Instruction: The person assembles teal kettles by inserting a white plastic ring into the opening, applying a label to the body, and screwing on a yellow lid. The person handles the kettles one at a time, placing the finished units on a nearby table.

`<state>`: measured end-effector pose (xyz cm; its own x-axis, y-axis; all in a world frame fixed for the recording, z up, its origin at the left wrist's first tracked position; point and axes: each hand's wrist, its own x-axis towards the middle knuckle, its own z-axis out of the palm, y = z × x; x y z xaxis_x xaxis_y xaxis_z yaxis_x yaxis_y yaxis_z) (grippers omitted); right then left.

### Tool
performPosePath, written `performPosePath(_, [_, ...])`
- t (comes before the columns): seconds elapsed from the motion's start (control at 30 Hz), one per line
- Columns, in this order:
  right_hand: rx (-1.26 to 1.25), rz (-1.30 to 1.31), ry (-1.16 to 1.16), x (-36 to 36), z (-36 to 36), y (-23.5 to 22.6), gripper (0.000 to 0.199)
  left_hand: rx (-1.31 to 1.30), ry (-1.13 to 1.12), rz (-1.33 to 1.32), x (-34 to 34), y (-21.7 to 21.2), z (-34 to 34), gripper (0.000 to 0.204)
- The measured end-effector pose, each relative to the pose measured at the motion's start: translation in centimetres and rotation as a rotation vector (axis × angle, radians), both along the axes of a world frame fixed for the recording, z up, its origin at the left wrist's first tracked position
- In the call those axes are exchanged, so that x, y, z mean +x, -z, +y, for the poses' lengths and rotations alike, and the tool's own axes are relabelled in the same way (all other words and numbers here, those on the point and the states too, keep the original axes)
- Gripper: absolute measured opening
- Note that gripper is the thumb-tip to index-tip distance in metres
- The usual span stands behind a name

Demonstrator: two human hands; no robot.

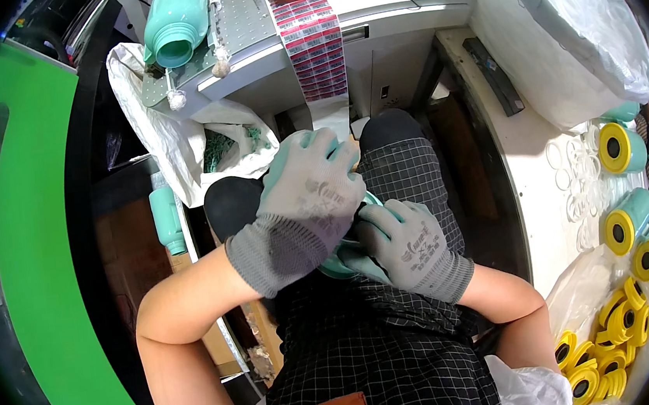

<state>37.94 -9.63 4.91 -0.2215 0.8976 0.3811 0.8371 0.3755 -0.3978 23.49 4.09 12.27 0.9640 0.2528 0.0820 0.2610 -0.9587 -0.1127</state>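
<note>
Both my hands wear grey knitted gloves with teal-coated fingers and meet over my lap. Between them is a teal plastic container (336, 268), mostly hidden by the gloves, with only bits of its rounded edge showing. My right hand (407, 248) is closed on the container's near right side, fingers curled toward the middle. Above it and to the left, my left hand (313, 178) lies across the container, its fingers bent and closed. Whatever its fingertips grip is hidden beneath the glove.
Ahead, a teal bottle (176, 25) lies on a perforated metal plate, beside a hanging label strip (313, 43). At right are clear rings (571, 171), teal containers with yellow lids (622, 146), a large plastic bag (558, 31) and bagged yellow lids (611, 339). A white sack (148, 118) hangs left.
</note>
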Motion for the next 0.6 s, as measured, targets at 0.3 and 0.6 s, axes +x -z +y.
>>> performPosePath(0.3, [0.022, 0.098, 0.012, 0.8, -0.6, 0.3, 0.04, -0.224, -0.079, 0.193, 1.1, 1.4, 0.1, 0.023])
performPosePath(0.6, [0.076, 0.548, 0.336, 4.3, -9.1, 2.6, 0.078, -0.665, -0.087, -0.517, -2.0, 11.5, -3.2, 0.074])
